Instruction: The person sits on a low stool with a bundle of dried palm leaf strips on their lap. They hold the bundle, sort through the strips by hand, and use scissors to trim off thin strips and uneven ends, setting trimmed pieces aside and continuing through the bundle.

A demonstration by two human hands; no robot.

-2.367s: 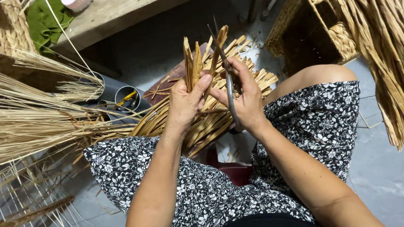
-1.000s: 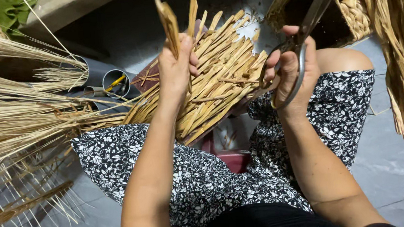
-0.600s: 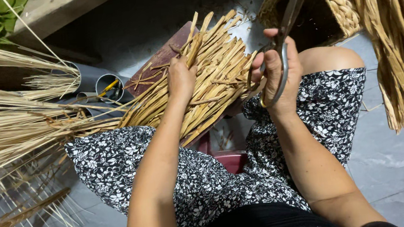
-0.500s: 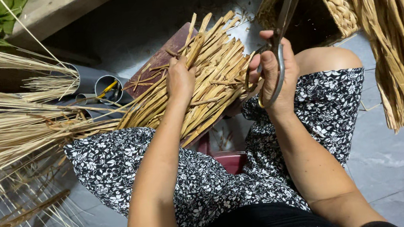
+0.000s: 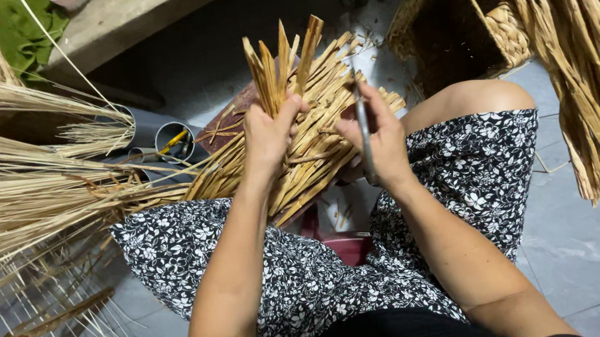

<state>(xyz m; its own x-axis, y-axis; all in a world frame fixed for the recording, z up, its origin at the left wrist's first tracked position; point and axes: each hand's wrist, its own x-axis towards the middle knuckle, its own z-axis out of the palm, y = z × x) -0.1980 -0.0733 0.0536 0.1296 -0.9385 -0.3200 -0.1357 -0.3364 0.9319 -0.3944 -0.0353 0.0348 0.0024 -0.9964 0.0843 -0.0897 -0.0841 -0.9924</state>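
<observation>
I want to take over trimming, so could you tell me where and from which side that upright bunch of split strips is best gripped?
Probably low on the bunch of strips, where the left hand pinches it now, coming from the left: the tips fan apart above, and the scissors in the right hand stand on the right.

- bundle of flat straw strips point(image 5: 298, 154): tan and golden, dry, with squarely cut ends; lies slantwise across the lap, its far ends fanning up and to the right
- small tuft of strips point(image 5: 279, 64): pulled upright out of the bundle, its tips splayed; pinched at its base
- scissors point(image 5: 363, 122): grey metal, slim, seen edge-on; held nearly upright just right of the tuft, tips upward; whether the blades are apart cannot be told
</observation>
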